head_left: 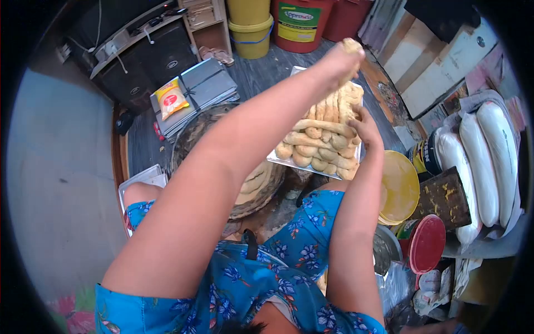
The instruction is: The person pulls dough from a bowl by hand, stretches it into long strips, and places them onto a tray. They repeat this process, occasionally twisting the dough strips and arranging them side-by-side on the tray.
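Note:
A metal tray in front of me bears many pieces of pale dough, some round, some in long strips. My left hand is stretched out over the far end of the tray, its fingers wrapped round a piece of dough. At the tray's right side, my right hand touches the end of a long dough strip, with its fingers curved and apart. Under my left forearm is a large round basin with more dough in it, partly hidden by the arm.
Stacked grey trays with a yellow packet stand at the back left. Yellow and red buckets are at the back. On the right are a yellow basin, a red lid and white sacks.

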### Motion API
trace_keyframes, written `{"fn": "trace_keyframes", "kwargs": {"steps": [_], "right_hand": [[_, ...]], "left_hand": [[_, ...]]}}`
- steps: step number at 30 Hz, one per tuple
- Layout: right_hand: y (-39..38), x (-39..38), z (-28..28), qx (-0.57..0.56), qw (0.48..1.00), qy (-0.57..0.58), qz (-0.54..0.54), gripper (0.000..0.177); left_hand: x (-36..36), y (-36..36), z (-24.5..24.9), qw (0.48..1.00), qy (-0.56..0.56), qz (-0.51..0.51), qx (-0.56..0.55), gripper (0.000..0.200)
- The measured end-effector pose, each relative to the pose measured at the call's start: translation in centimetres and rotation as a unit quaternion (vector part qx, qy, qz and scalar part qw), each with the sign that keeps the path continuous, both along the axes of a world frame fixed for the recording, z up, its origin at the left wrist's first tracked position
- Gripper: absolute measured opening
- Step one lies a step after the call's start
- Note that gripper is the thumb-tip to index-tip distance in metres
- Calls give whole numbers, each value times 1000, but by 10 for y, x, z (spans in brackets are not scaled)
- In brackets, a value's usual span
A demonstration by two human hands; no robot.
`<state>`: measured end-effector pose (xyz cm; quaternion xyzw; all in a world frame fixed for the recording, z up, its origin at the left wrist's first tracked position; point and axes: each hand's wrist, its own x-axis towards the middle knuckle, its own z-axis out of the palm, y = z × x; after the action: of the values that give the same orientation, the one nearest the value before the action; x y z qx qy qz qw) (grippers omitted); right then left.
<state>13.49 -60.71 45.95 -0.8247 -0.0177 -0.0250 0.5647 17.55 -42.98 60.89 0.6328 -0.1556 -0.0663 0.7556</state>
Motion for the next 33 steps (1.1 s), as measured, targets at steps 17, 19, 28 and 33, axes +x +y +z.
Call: {"fn": "trace_keyframes", "kwargs": {"steps": [17, 19, 28, 33], "right_hand": [[-17, -4, -5, -172, 973, 98, 115, 71], [-6, 0, -5, -220, 964, 64, 131, 59], [-22, -3, -7, -125, 980, 141, 62, 27], [-47, 6, -20, -133, 981, 137, 19, 23]], "left_hand": [[-30, 84, -201, 860, -68, 163, 479, 56], [-29, 89, -198, 865, -76, 139, 476, 50], [-16, 94, -145, 982, 101, 146, 64, 21], [-32, 103, -208, 938, 211, 184, -202, 15]]}}
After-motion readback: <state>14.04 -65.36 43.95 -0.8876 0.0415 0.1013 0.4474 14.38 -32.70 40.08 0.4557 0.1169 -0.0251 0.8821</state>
